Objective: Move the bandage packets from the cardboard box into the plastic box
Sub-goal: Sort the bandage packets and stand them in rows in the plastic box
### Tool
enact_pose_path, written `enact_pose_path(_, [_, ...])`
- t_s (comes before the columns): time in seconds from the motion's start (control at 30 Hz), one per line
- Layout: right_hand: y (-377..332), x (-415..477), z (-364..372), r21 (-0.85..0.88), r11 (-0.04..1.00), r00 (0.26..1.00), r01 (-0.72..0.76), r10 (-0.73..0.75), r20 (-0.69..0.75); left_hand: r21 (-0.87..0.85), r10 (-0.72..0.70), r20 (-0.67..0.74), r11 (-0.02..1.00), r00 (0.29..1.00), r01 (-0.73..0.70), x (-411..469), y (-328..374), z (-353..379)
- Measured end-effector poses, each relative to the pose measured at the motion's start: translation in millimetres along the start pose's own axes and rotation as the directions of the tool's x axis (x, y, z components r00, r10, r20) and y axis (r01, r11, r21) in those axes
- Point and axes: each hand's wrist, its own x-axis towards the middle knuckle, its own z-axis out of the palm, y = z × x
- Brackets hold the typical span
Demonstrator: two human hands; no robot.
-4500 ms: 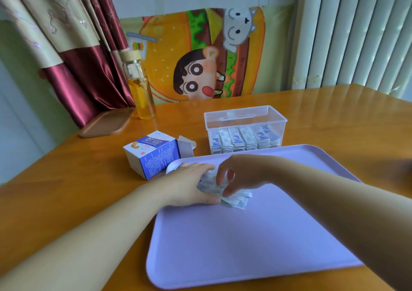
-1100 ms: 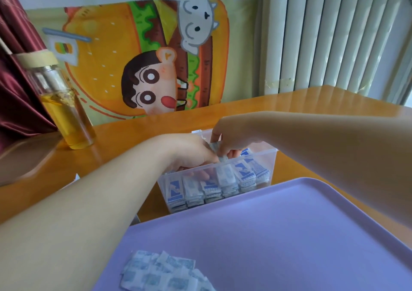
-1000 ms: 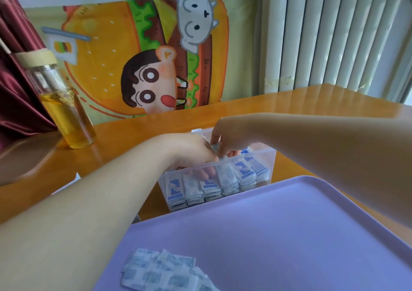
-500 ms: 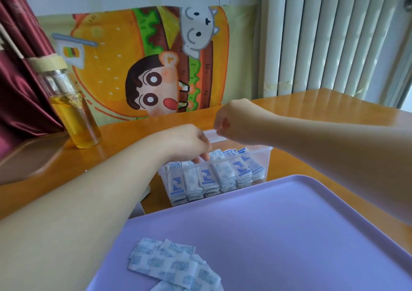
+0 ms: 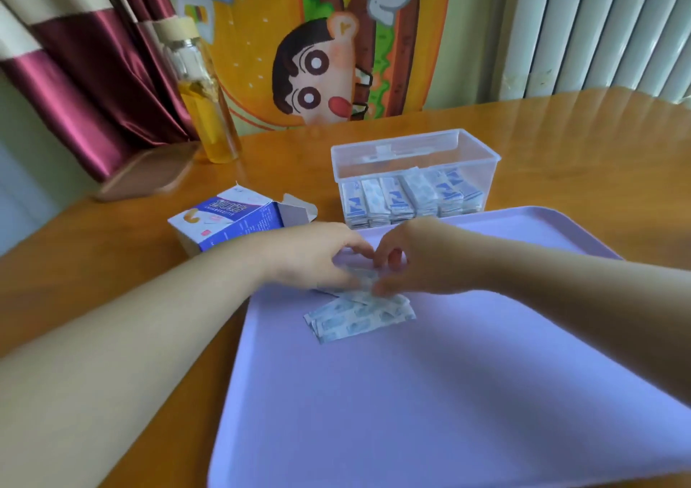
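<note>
You're gathering: left hand [image 5: 318,259] and right hand [image 5: 426,263] curl onto the bandage packets [image 5: 359,318], grip too blurred to tell; next, lift a stack into the plastic box [image 5: 482,173].

Left hand [image 5: 314,255] and right hand [image 5: 422,259] are bare; uncovered forearms [image 5: 149,323] reach the frame at eight and four o'clock.

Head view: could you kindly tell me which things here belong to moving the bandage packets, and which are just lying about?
Belonging to the job: loose bandage packets; cardboard box, open; plastic box, already holding packets; left hand and right hand, both at the loose packets.
Just lying about: purple tray under the loose packets; glass bottle; wooden board.
</note>
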Motion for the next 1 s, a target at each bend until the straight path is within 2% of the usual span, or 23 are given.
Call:
enact_pose_path(0.1, [-10, 7, -1, -0.046, 0.999, 0.999, -0.012, 0.015, 0.052, 0.027, -0.025, 0.016, 0.999, 1.0, 0.025, -1, -1, 0])
enact_pose_path(0.23, [-16, 8, -10, -0.063, 0.998, 0.987, -0.019, 0.029, 0.158, 0.063, -0.099, 0.122, 0.994, 0.988, 0.092, 0, -5, -9])
enact_pose_path(0.37, [-19, 8, -12, -0.111, 0.994, 0.972, -0.006, 0.032, 0.233, 0.056, -0.174, 0.161, 0.984, 0.971, 0.167, 4, -5, -10])
enact_pose_path(0.57, [-21, 18, -14, -0.199, 0.98, 0.934, -0.014, 0.084, 0.348, 0.138, -0.19, 0.199, 0.977, 0.961, 0.165, 4, -5, -8])
enact_pose_path(0.8, [-21, 6, -11, -0.124, 0.992, 0.975, 0.02, 0.008, 0.224, 0.141, -0.195, 0.09, 0.973, 0.977, 0.181, -10, -7, -1])
enact_pose_path(0.9, [-15, -2, -5, -0.004, 1.0, 0.987, -0.002, 0.003, 0.161, 0.147, -0.21, 0.048, 0.969, 0.977, 0.201, -19, -9, -7])
enact_pose_path(1.0, [-7, -15, -6, 0.107, 0.994, 0.99, -0.019, 0.003, 0.142, 0.06, -0.242, -0.035, 0.968, 0.97, 0.244, -26, -13, -12])
